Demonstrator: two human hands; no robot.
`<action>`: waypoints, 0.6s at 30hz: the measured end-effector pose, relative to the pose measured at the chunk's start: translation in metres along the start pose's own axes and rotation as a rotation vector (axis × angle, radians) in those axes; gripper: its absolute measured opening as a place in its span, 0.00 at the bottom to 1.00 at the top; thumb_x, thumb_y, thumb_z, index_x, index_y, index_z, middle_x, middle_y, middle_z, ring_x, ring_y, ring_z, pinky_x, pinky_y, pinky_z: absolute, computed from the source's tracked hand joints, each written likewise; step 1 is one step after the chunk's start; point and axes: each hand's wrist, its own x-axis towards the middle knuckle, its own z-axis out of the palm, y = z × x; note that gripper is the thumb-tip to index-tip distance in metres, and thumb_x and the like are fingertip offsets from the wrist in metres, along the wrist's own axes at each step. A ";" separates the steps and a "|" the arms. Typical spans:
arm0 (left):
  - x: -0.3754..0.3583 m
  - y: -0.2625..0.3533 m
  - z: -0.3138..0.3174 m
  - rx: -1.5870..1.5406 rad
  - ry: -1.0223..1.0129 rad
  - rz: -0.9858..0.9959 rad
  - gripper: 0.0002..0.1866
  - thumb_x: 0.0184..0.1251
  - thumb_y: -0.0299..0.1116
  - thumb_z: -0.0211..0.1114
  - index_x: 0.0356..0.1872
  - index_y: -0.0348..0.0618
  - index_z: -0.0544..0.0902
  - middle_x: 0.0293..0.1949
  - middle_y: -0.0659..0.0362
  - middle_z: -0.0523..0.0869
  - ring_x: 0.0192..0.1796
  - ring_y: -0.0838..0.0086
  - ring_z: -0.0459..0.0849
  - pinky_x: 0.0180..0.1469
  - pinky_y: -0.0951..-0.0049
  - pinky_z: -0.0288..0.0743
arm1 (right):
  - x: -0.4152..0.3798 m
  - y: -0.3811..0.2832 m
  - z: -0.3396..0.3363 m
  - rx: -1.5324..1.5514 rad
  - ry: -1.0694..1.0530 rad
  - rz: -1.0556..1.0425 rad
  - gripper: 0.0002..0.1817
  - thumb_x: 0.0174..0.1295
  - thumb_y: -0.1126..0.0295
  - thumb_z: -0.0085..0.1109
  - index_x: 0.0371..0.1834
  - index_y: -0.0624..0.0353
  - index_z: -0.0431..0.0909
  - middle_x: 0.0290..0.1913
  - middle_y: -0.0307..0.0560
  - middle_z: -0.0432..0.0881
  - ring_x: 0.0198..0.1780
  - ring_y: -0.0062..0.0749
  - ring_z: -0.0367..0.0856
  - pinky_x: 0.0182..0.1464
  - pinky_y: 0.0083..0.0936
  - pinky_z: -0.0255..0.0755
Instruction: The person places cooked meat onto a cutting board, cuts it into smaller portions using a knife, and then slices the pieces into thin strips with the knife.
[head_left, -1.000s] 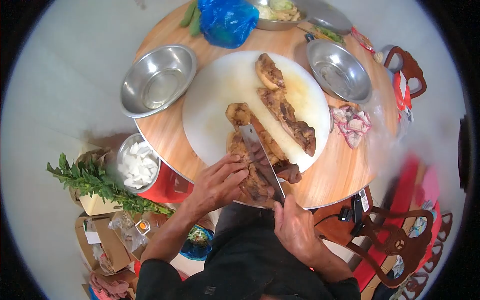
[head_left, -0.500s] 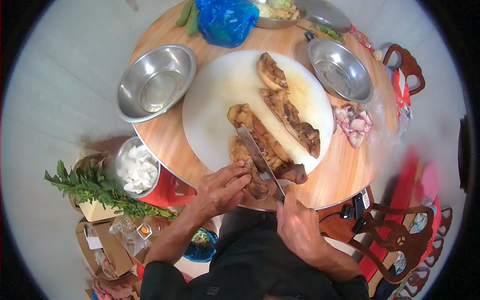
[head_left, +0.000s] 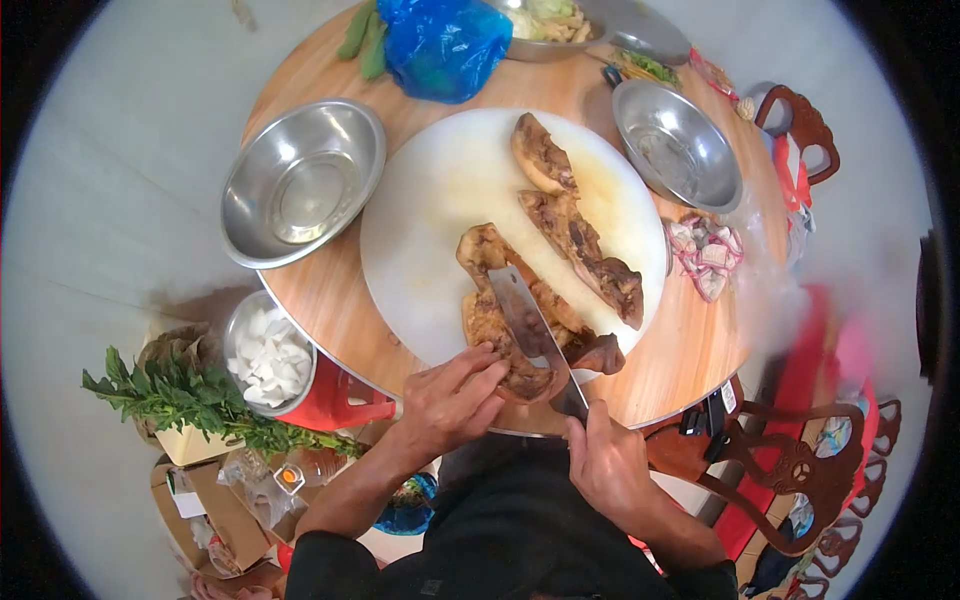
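A round white cutting board [head_left: 415,210] bears several browned slabs of cooked meat. My right hand [head_left: 612,460] is closed around the handle of a kitchen knife [head_left: 520,312]. Its wide blade leans with its flat face up, over the seam between the nearest meat slab [head_left: 487,328] and the middle meat slab [head_left: 480,246]. With bent fingertips, my left hand [head_left: 452,398] grips the nearest slab, left of the blade. Farther right lie a long meat strip [head_left: 575,238] and a smaller meat piece [head_left: 541,158], outside both hands. The blade hides part of the middle slab.
Metal basins stand left [head_left: 305,185] and right [head_left: 678,143] of the board on the round wooden table [head_left: 330,320]. A blue plastic bag [head_left: 447,50] lies at the back. A crumpled cloth [head_left: 706,256] sits at right. Below left is a bowl of white chunks [head_left: 270,355].
The knife blade has turned from nearly edge-on to showing its broad face, and the right hand has shifted slightly right and down. My left hand stays on the nearest slab. The camera view has shifted slightly.
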 end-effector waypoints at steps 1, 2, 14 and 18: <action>0.001 0.001 0.000 0.000 -0.002 -0.008 0.24 0.51 0.28 0.80 0.53 0.42 0.91 0.52 0.53 0.94 0.58 0.61 0.96 0.52 0.66 0.93 | -0.004 -0.002 -0.003 -0.020 -0.025 0.023 0.14 0.80 0.67 0.64 0.41 0.64 0.71 0.26 0.67 0.84 0.26 0.68 0.87 0.26 0.56 0.80; 0.000 0.000 0.000 -0.006 -0.010 -0.004 0.24 0.51 0.28 0.80 0.53 0.42 0.91 0.52 0.53 0.94 0.58 0.61 0.96 0.52 0.66 0.93 | -0.006 -0.002 -0.005 -0.018 -0.023 0.032 0.14 0.80 0.67 0.64 0.41 0.64 0.71 0.26 0.67 0.84 0.26 0.68 0.87 0.26 0.56 0.80; -0.004 -0.007 0.004 -0.036 0.010 0.042 0.22 0.49 0.27 0.81 0.50 0.42 0.92 0.50 0.52 0.94 0.58 0.59 0.96 0.52 0.65 0.94 | 0.014 -0.004 -0.030 -0.123 -0.087 -0.097 0.12 0.79 0.69 0.63 0.43 0.63 0.69 0.21 0.61 0.83 0.24 0.65 0.86 0.26 0.54 0.80; -0.004 -0.007 0.005 -0.064 0.019 0.045 0.21 0.50 0.26 0.80 0.49 0.41 0.92 0.50 0.52 0.94 0.58 0.59 0.96 0.52 0.64 0.94 | 0.027 -0.007 -0.043 -0.145 -0.155 -0.144 0.11 0.79 0.70 0.62 0.44 0.65 0.70 0.22 0.62 0.83 0.25 0.66 0.87 0.27 0.56 0.80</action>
